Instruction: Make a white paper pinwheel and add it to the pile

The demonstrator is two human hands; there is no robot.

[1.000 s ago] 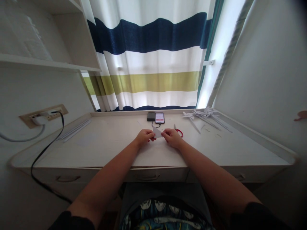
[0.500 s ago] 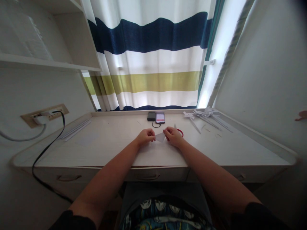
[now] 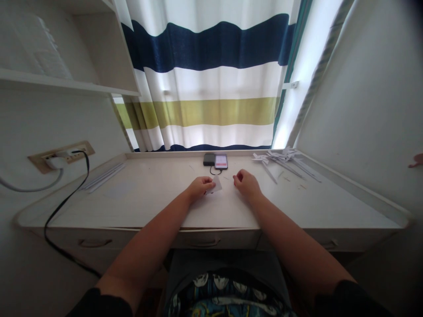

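Note:
My left hand [image 3: 199, 188] is closed, pinching a small folded piece of white paper [image 3: 216, 185] between thumb and fingers just above the desk. The paper's free end points up and to the right. My right hand [image 3: 246, 184] is apart from the paper, a short way to its right. Its fingers are curled in low over the desk, and whatever may be in them is hidden. The red-handled scissors that lay at this spot are out of sight behind that hand.
A phone [image 3: 221, 161] lies cabled beside a dark power bank [image 3: 209, 159] at the desk's back. White paper pinwheels and sticks [image 3: 286, 158] are heaped at back right, with scraps nearby. Paper strips [image 3: 104, 177] lie at left. A black cable [image 3: 57, 211] hangs over the left edge.
My right hand has let go of the paper and moved slightly right, over where the scissors showed. My left hand keeps the paper, now turned with its point upward.

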